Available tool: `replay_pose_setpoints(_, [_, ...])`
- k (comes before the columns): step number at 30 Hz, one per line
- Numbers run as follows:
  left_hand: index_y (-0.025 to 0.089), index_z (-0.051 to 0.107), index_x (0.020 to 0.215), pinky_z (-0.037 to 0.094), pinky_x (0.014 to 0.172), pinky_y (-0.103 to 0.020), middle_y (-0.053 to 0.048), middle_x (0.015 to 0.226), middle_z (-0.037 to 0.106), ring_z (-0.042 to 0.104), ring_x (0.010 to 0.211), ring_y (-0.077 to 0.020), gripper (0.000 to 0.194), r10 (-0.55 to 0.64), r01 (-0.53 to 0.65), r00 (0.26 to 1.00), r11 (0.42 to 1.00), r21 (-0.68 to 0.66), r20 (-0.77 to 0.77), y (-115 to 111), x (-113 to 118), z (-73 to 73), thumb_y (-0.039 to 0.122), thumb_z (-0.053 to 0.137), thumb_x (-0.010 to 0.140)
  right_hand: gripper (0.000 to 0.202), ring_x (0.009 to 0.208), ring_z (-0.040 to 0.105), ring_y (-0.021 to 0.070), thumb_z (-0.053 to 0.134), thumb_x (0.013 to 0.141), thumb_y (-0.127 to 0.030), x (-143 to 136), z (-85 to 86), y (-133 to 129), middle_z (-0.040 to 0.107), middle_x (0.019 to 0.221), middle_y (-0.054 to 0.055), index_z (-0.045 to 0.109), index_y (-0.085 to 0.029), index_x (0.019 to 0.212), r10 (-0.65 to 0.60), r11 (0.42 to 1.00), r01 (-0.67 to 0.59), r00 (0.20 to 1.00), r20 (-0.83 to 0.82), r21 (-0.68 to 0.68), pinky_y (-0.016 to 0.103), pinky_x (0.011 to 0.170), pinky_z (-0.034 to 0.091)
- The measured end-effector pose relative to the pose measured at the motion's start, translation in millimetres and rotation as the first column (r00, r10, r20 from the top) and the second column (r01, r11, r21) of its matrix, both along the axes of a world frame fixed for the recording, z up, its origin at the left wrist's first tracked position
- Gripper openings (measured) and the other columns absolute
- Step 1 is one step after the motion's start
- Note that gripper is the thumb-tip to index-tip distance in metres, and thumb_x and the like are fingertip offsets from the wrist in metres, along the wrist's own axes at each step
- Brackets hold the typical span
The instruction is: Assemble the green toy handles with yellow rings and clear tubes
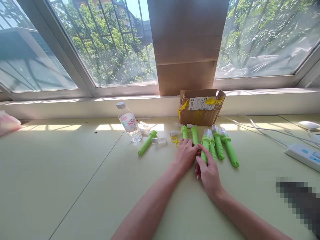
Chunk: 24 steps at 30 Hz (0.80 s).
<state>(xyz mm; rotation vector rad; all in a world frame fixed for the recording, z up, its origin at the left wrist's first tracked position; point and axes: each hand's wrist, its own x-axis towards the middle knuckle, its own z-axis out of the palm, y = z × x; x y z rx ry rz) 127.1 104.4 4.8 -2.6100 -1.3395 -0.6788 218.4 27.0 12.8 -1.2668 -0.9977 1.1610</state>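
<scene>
Several green handles with clear ribbed caps stand or lie in a cluster at the table's middle right. My right hand (208, 171) has its fingers around a green capped handle (205, 143). My left hand (185, 155) rests just left of it, over the lower part of an uncapped green handle (184, 132); its fingertips are partly hidden. Another green handle (194, 135) lies just beyond my fingers. Yellow rings (174, 139) are beside my left hand. A clear cap (159, 141) lies near a separate green handle (147, 143) farther left.
A water bottle (129, 123) stands at the left of the parts. Behind them is an open cardboard box (200, 108) by the window. A white power strip (303, 156) with cables lies at the right. A pink bag (8, 123) is at the far left.
</scene>
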Motion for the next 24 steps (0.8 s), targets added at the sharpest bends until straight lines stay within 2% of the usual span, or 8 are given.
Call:
replay_pose_setpoints(6, [0.026, 0.064, 0.097, 0.036, 0.087, -0.037, -0.006, 0.086, 0.055, 0.048, 0.086, -0.0200, 0.019, 0.038, -0.038, 0.999, 0.999, -0.034, 0.016, -0.7, -2.6, 2.7, 0.025, 0.048, 0.086, 0.067, 0.038, 0.039, 0.0122, 0.056, 0.080, -0.043, 1.2, 3.1, 2.4, 0.042, 0.048, -0.007, 0.033, -0.026, 0.140, -0.051, 0.999, 0.051, 0.998, -0.026, -0.010, 0.024, 0.034, 0.035])
replay_pose_setpoints(9, [0.028, 0.064, 0.102, 0.035, 0.088, -0.038, -0.006, 0.089, 0.056, 0.048, 0.089, -0.0208, 0.023, 0.047, -0.046, 0.998, 0.998, -0.039, 0.028, -0.5, -4.7, 4.2, 0.024, 0.047, 0.086, 0.063, 0.035, 0.035, 0.0101, 0.058, 0.078, -0.048, 1.2, 3.9, 4.6, 0.036, 0.048, -0.008, 0.042, -0.026, 0.135, -0.068, 0.998, 0.068, 0.996, -0.049, -0.002, 0.023, 0.032, 0.034])
replay_pose_setpoints(14, [0.028, 0.065, 0.098, 0.034, 0.090, -0.038, -0.006, 0.091, 0.057, 0.047, 0.090, -0.0214, 0.025, 0.081, -0.080, 0.994, 0.997, -0.018, 0.078, 0.3, -7.1, 5.5, 0.025, 0.042, 0.089, 0.056, 0.033, 0.028, 0.0075, 0.058, 0.076, -0.056, 1.2, 3.7, 6.6, 0.027, 0.045, -0.011, 0.055, -0.026, 0.123, -0.072, 0.997, 0.071, 0.995, -0.064, -0.019, 0.022, 0.030, 0.032])
replay_pose_setpoints(17, [0.029, 0.065, 0.100, 0.033, 0.090, -0.037, -0.006, 0.089, 0.058, 0.047, 0.090, -0.0210, 0.026, 0.089, -0.091, 0.989, 0.996, 0.006, 0.114, 0.6, -7.0, 5.8, 0.026, 0.042, 0.090, 0.057, 0.034, 0.028, 0.0069, 0.060, 0.075, -0.055, 0.8, 3.0, 6.9, 0.029, 0.047, -0.011, 0.055, -0.027, 0.124, -0.085, 0.996, 0.084, 0.994, -0.069, -0.021, 0.022, 0.031, 0.033])
replay_pose_setpoints(21, [0.028, 0.066, 0.099, 0.034, 0.087, -0.035, -0.006, 0.086, 0.059, 0.048, 0.089, -0.0209, 0.027, 0.087, -0.099, 0.982, 0.993, 0.063, 0.166, -0.3, -6.1, 6.9, 0.030, 0.040, 0.092, 0.055, 0.036, 0.035, 0.0070, 0.060, 0.077, -0.050, 0.6, 1.6, 5.8, 0.040, 0.055, -0.008, 0.051, -0.029, 0.127, -0.066, 0.998, 0.067, 0.996, -0.061, 0.008, 0.022, 0.033, 0.036])
replay_pose_setpoints(24, [0.028, 0.066, 0.101, 0.035, 0.084, -0.033, -0.006, 0.083, 0.059, 0.049, 0.087, -0.0206, 0.029, 0.085, -0.108, 0.973, 0.989, 0.103, 0.214, -1.2, -5.9, 7.5, 0.033, 0.038, 0.093, 0.052, 0.037, 0.035, 0.0075, 0.058, 0.079, -0.047, 1.1, -0.3, 4.6, 0.040, 0.054, -0.008, 0.050, -0.029, 0.128, -0.054, 0.998, 0.056, 0.996, -0.064, 0.017, 0.022, 0.034, 0.036])
